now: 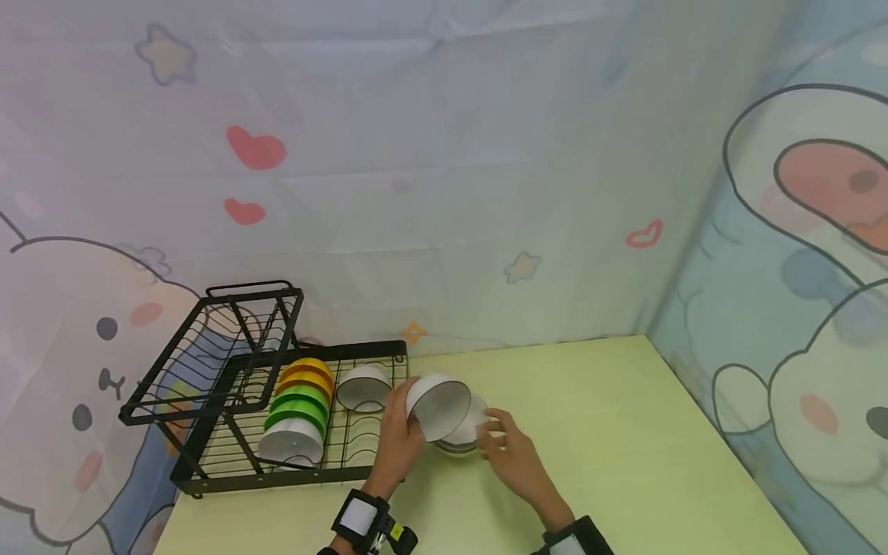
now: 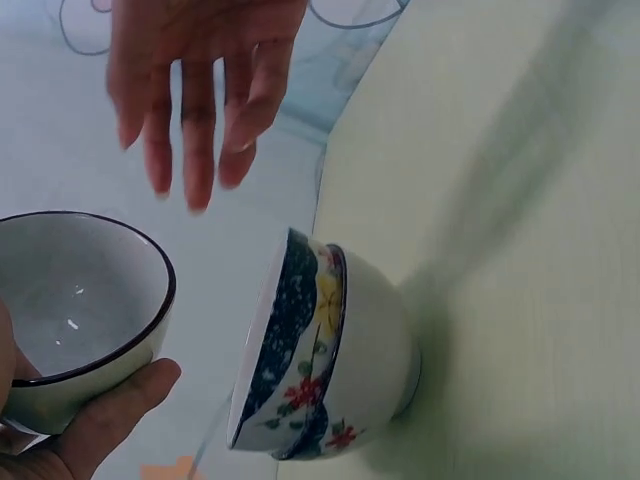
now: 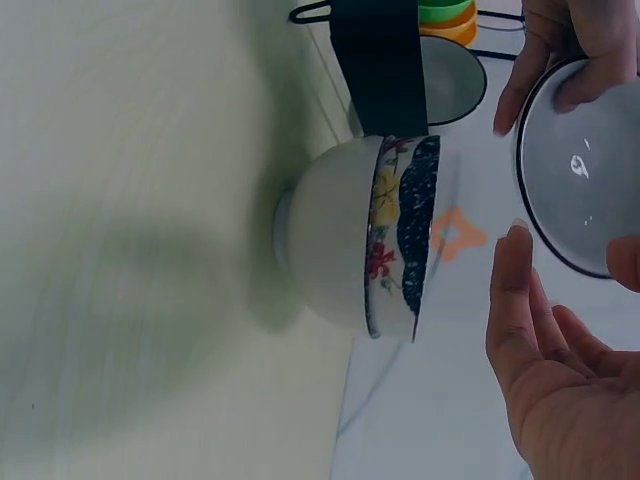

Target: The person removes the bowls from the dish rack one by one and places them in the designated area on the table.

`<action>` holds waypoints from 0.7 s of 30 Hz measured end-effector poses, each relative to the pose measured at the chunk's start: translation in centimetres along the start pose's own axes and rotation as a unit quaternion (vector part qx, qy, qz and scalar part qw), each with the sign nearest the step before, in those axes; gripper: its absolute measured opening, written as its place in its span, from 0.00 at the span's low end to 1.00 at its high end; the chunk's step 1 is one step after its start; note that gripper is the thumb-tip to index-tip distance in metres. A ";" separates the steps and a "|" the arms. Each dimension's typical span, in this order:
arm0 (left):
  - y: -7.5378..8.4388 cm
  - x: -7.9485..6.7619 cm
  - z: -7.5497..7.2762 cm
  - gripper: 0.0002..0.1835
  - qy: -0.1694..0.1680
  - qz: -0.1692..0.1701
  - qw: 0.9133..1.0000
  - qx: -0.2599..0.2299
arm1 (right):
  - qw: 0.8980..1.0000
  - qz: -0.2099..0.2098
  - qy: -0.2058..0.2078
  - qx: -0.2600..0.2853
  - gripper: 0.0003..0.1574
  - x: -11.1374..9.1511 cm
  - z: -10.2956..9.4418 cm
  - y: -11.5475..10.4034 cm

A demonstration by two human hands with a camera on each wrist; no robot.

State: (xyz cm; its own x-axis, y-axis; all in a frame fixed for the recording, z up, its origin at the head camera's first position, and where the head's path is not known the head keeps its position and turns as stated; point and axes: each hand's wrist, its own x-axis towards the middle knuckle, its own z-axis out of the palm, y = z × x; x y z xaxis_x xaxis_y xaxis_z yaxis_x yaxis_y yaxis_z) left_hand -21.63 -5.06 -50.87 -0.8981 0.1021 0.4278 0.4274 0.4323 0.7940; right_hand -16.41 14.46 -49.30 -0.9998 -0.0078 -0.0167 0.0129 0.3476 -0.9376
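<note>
My left hand grips a white bowl with a dark rim, tilted so its grey-white inside faces toward me. In the left wrist view, the thumb and fingers of that hand hold the bowl at its side. My right hand hovers just right of the bowl, its fingers spread and relaxed, holding nothing. Below both hands, nested bowls stand upright on the table. The right wrist view shows a floral band with a blue edge on the nested bowls.
A black two-level wire dish rack stands at the left. In its lower level, orange bowls, green bowls and a white bowl lean in a row. Another white bowl sits beside them. A patterned cloth hangs behind the pale table.
</note>
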 end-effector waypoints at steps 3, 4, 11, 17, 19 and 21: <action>0.2 -0.2 0.5 0.30 -0.006 0.007 1.000 -0.006 | 1.000 -0.007 -0.005 -0.005 0.27 0.2 0.4 -0.2; 0.3 -0.3 0.7 0.30 -0.008 0.009 1.000 -0.010 | 1.000 -0.010 -0.007 -0.007 0.27 0.2 0.5 -0.3; 1.0 -0.6 1.8 0.30 -0.011 0.008 1.000 -0.022 | 1.000 -0.021 -0.009 -0.001 0.26 0.4 1.0 -0.4; 1.3 -0.8 2.3 0.29 -0.016 0.014 1.000 -0.022 | 1.000 -0.023 -0.006 -0.016 0.24 0.6 1.3 0.1; 1.3 -0.8 2.5 0.29 -0.022 0.013 1.000 -0.016 | 0.999 -0.029 0.004 -0.027 0.23 0.7 1.5 0.2; 1.4 -0.8 2.6 0.30 -0.029 0.013 0.999 -0.011 | 0.999 -0.036 0.018 -0.036 0.23 0.8 1.5 0.2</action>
State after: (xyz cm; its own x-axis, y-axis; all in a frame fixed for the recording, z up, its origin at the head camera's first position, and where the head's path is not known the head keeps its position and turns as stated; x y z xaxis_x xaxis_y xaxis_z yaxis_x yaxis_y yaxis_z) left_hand -20.60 -2.20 -51.18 -0.8913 0.1648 0.4223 0.4514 0.4089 0.7931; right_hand -17.16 13.09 -50.05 -0.9980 -0.0025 0.0632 -0.0585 0.4141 -0.9083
